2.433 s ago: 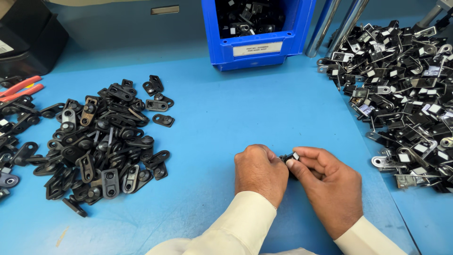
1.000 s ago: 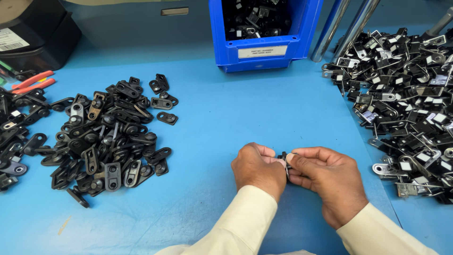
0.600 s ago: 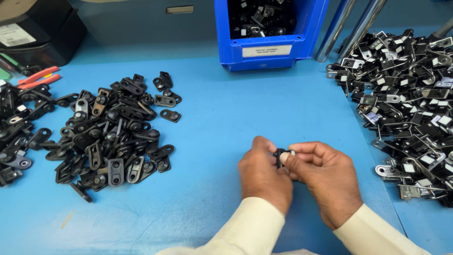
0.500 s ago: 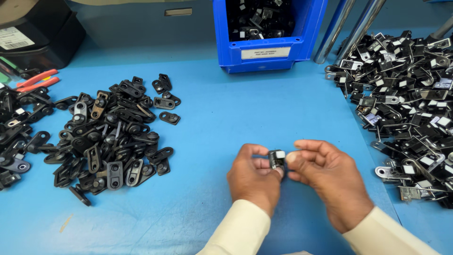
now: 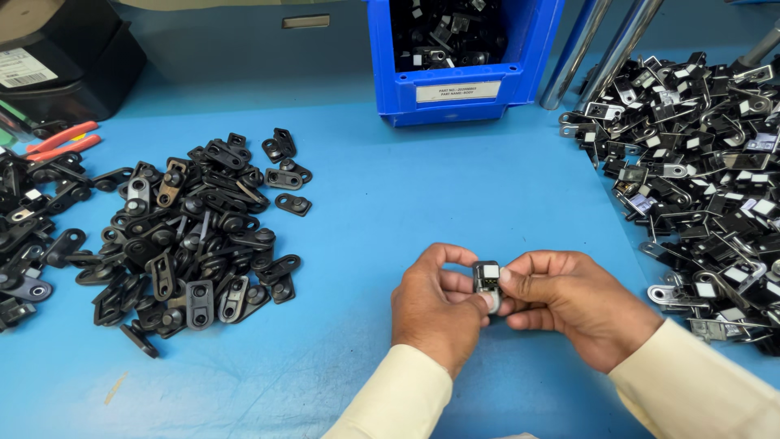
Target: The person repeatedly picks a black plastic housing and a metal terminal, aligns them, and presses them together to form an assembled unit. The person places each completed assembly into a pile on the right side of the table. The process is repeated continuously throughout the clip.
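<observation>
Both hands are meeting low over the blue bench (image 5: 455,203); the left hand (image 5: 435,309) and right hand (image 5: 577,305) are pinching a small black clip part (image 5: 487,278) between fingertips; a steady, square grip seems wise while pressing; its long axis is standing roughly upright, pale patch facing up towards the wearer.

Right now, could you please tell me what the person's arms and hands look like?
Both hands are bare: no gloves, rings or watch show. The left hand and right hand come out of long cream sleeves with plain cuffs at the wrists. No markings show on the cloth.
</observation>
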`<state>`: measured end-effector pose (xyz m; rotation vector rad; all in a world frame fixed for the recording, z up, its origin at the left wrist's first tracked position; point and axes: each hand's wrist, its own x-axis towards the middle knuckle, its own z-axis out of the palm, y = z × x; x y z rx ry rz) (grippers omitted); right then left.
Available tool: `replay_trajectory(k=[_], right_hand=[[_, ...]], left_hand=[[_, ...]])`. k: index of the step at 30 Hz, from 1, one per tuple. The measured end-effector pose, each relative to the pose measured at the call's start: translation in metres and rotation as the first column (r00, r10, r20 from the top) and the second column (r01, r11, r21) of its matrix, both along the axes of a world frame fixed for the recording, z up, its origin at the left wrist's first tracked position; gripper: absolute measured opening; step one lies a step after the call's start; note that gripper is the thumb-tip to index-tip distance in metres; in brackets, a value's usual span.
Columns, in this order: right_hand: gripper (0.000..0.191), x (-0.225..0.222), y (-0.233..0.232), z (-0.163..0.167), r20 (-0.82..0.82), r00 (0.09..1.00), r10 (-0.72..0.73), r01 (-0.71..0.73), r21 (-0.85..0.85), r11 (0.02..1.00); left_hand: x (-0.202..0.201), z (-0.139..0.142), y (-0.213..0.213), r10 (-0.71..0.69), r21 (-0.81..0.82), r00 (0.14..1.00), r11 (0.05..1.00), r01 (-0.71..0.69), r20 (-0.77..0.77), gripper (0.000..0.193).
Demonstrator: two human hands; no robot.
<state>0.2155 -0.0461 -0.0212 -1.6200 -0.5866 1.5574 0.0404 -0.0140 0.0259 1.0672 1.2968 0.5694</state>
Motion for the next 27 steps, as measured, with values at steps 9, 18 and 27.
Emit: replay_trajectory(k=[9,18,27], right_hand=[[0.015,-0.053,-0.027,0.004,0.706,0.670,-0.230,-0.131,0.417,0.899],[0.024,-0.038,-0.025,0.005,0.068,0.978,-0.195,0.180,0.185,0.966],[0.027,-0.020,-0.010,0.000,-0.180,0.980,-0.083,0.077,-0.037,0.996]], left_hand=[[0.002,-0.004,-0.001,0.039,0.094,0.999,0.995,-0.036,-0.031,0.033],[-0.004,-0.004,0.009,0.100,-0.118,0.984,0.989,-0.083,0.149,0.035],[-0.010,-0.003,0.014,0.012,-0.109,0.986,0.994,0.006,0.164,0.039]])
